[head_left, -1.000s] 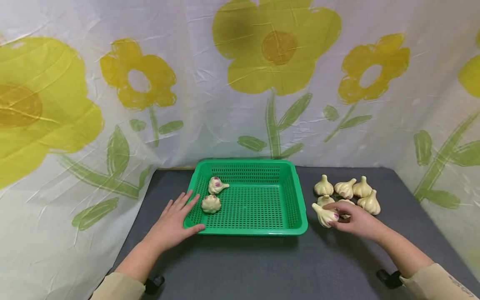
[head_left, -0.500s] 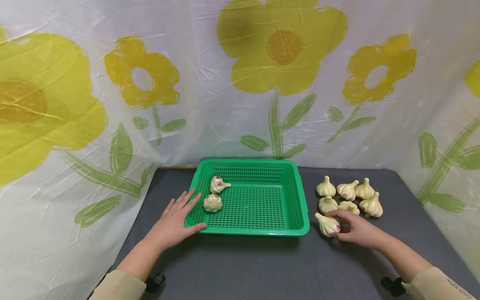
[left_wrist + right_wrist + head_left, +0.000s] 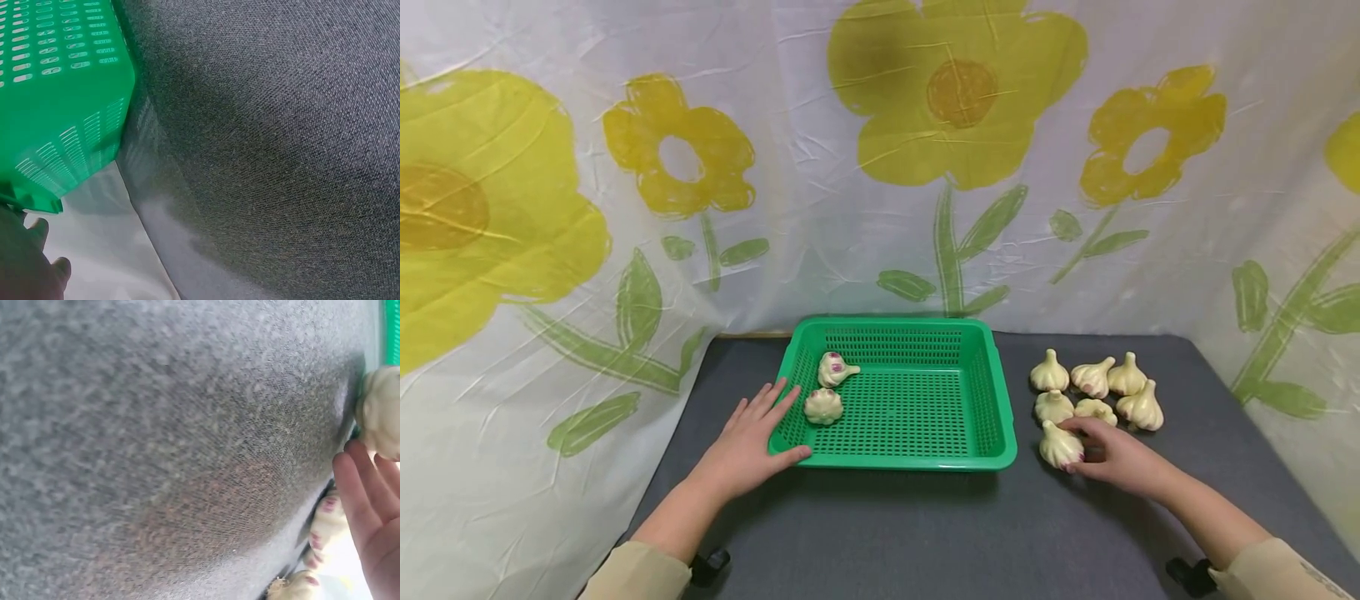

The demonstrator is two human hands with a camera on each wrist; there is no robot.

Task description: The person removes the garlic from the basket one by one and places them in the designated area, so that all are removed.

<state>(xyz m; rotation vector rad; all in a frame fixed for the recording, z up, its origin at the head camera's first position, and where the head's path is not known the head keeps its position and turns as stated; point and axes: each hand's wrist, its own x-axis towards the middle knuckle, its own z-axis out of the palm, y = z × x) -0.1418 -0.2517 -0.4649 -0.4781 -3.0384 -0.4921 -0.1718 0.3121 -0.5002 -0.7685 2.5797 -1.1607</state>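
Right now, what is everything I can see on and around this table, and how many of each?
Green perforated plastic basket: one, green, middle of the table.
Cream garlic bulbs with purple marks in the basket: two, at its left end.
Cream garlic bulbs on the cloth: seven, right of the basket; six bunched, one nearer bulb under the right hand.
Dark grey fabric table cover: one, over the whole tabletop.
White curtain printed with yellow flowers: one, behind and beside the table.
Left hand: fingers straight, resting on the basket's left front corner.
Right hand: fingers curled round the nearer bulb.
Beige sleeves: two, at the bottom edge.
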